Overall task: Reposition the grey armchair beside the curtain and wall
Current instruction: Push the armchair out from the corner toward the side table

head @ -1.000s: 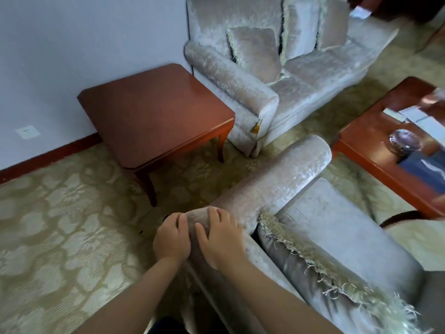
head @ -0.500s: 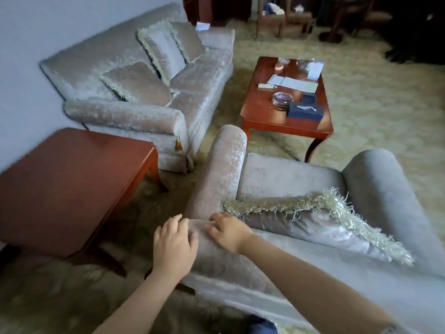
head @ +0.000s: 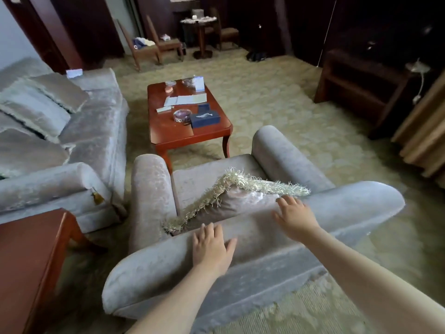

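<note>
Two bare hands lie on the top of the backrest of the grey armchair (head: 154, 268), and both are released, with the fingers straight and spread, grasping nothing. The left hand (head: 212, 247) rests flat on the fabric near the middle of the backrest, its thumb pointing to the right. The right hand (head: 293, 215) rests a little farther and more to the right, and its fingertips reach the near edge of the fringed cushion (head: 240, 201), which leans on the inner side of the backrest. The armchair stands in the near middle of the room on the patterned carpet (head: 289, 104), its back turned to the person and its seat open toward the far side. Its left armrest is just beside the rolled arm of the grey sofa (head: 96, 131), which runs along the left side and carries several cushions. Just beyond the seat stands the red-brown coffee table (head: 173, 136), and on it are papers (head: 187, 100), a glass ashtray (head: 181, 115) and a dark blue tissue box (head: 205, 116). At the near left is a corner of a wooden side table (head: 29, 261). The beige curtain (head: 423, 145) hangs at the right edge, well apart from the armchair, with bare carpet between them. Far right there is a dark cabinet (head: 361, 85)
</note>
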Available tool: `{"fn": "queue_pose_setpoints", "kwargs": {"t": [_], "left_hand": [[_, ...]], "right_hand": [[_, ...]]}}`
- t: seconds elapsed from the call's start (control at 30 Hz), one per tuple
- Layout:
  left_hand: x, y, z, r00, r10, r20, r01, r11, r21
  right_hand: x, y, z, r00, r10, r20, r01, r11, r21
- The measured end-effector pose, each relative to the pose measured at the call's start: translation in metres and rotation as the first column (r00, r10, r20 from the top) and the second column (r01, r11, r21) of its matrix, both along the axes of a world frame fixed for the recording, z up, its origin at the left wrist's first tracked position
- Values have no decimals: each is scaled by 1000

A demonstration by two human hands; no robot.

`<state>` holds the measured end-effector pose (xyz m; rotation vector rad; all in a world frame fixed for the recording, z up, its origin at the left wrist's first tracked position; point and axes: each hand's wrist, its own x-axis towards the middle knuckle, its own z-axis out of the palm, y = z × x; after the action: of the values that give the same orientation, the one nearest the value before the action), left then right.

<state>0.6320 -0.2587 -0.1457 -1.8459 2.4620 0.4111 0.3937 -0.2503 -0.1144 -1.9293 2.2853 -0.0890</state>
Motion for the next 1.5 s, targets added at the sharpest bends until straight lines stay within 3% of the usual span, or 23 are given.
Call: {"fn": "queue_pose_setpoints", "kwargs": {"t": [0.1, 0.2, 0.37, 0.57, 0.73, 0.83, 1.03, 1.17, 1.3, 1.5], "left_hand": [[-37, 3, 1, 1000, 3, 11, -3, 1000, -9], [-89, 5, 1, 999, 42, 23, -41, 999, -13], [-200, 11, -2, 982, 179, 57, -178, 984, -29], [-295, 3, 4, 915, 397, 75, -400, 916, 19], [-334, -42, 2, 877, 477, 53, -480, 874, 71], [-346, -54, -10, 847, 530, 40, -531, 848, 2], [-349, -57, -25, 803, 584, 117, -576, 811, -97], [-351, -60, -26, 774, 607, 181, -609, 791, -50], [-384, -87, -19, 612, 787, 83, -785, 617, -62], [-539, -190, -13, 563, 821, -90, -826, 561, -50]], "right_hand": [[-57, 15, -4, 988, -140, -60, 142, 990, 25], [-108, 27, -4, 985, -153, -80, 161, 982, 97], [-184, 41, 3, 993, 51, -106, -33, 986, 163], [-254, 25, 25, 952, 280, -119, -264, 955, 136], [-292, -38, 34, 909, 398, -126, -390, 917, 81], [-310, -80, 25, 883, 455, -111, -448, 890, 86], [-346, -158, 12, 820, 561, -109, -545, 825, 150], [-365, -201, 9, 794, 603, -83, -584, 793, 176], [-391, -241, 2, 728, 681, -78, -663, 728, 174], [-463, -295, 1, 570, 810, -137, -790, 586, 181]]}}
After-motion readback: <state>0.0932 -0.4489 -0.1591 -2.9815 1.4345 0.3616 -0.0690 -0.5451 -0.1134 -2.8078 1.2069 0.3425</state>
